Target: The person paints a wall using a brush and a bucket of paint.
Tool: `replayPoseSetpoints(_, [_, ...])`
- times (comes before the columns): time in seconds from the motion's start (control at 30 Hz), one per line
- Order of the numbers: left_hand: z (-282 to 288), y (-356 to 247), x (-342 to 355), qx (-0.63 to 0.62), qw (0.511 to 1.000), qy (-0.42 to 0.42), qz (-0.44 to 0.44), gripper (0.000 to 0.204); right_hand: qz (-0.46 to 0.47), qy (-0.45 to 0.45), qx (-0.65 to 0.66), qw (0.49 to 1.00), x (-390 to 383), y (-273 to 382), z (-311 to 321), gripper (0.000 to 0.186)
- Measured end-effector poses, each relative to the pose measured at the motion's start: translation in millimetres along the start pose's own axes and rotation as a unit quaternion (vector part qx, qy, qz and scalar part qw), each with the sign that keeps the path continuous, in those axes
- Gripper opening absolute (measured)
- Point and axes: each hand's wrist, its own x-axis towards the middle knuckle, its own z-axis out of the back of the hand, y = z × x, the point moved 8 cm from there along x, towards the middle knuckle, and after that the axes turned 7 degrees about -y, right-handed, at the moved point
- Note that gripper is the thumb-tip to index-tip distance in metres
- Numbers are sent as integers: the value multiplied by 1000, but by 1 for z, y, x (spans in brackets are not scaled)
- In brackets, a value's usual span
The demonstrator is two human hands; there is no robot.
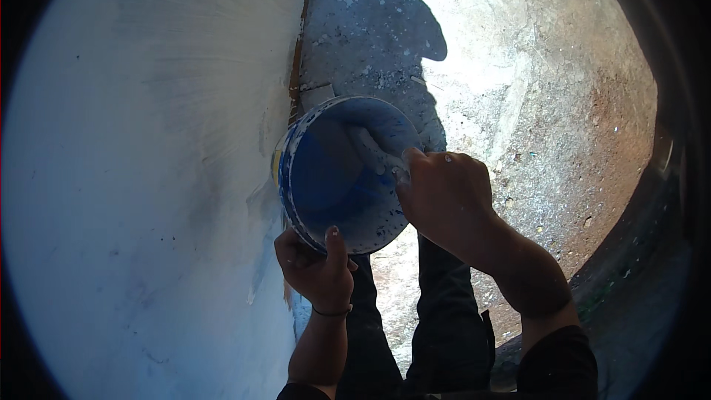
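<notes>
A round bucket (326, 159) with a blue inside and a rim spattered with white hangs in front of my legs, its mouth turned up toward me. My left hand (318, 267) grips its near edge, the thumb over the rim and the fingers underneath. Above the right part of the rim, my right hand (448, 189) is closed around a whitish-coated tool (368, 147). The tool's pale end reaches down into the bucket against the inner wall. My fingers cover its handle, and its exact kind is unclear. Shadow darkens the bucket's bottom.
Close along the left stands a whitish wall (148, 178) with grey smears. A brown strip (298, 52) runs along its foot. The rough floor (548, 104) is spattered with pale specks, half in bright sun. My legs (444, 311) are below the bucket.
</notes>
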Motion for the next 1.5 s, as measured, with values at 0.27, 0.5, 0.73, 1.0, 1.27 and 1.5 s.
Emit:
replayPoseSetpoints(0.27, [-12, -6, -11, -11, 1000, 18, 7, 30, -15, 28, -29, 999, -4, -7, 5, 18])
replayPoseSetpoints(0.5, [-28, -21, -12, -15, 999, 19, 39, 31, 28, -17, 7, 999, -28, -7, 66, 18])
replayPoseSetpoints(0.73, [-32, -10, -3, 42, 999, 1, 29, 28, 98, 1, -8, 995, -17, -9, 80, 14])
replayPoseSetpoints(1.0, [-34, -22, -10, 62, 996, -27, 61, 28, 179, 45, -36, 982, -8, -5, 63, 22])
replayPoseSetpoints(1.27, [-36, -22, -11, 122, 991, -44, 16, 29, 112, 84, 32, 990, -3, -24, 69, 22])
replayPoseSetpoints(1.5, [-45, -27, -10, 123, 991, -38, 19, 29, 159, 30, -86, 983, -1, -20, 80, 24])
